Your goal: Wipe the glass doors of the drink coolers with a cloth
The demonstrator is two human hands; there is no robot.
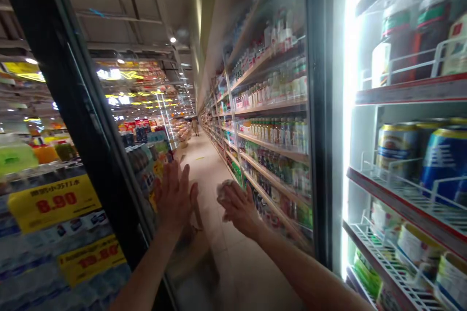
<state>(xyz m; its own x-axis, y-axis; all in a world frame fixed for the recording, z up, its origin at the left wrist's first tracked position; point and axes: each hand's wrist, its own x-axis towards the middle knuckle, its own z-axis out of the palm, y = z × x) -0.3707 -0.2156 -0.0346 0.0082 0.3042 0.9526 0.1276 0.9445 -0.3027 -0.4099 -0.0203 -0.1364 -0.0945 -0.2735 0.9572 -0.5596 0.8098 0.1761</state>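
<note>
My left hand (174, 197) is raised with its fingers stretched out and holds nothing. It is close to the dark frame (93, 107) of an open glass door, in front of the pane; whether the palm touches the glass, I cannot tell. To its right, my right hand (239, 206) has its fingers bent over a small white crumpled cloth (224, 188), possibly a paper tissue. This hand is also at the glass pane (255, 131), and contact is hard to make out. Both forearms reach up from the bottom of the view.
On the right, a lit cooler has wire-railed shelves (404, 199) with cans (445, 165) and bottles (396, 43). Long drink shelves (270, 102) show through the glass beside an aisle floor (211, 165). Packed bottles with yellow price signs (54, 201) stand left. A distant person (195, 126) is in the aisle.
</note>
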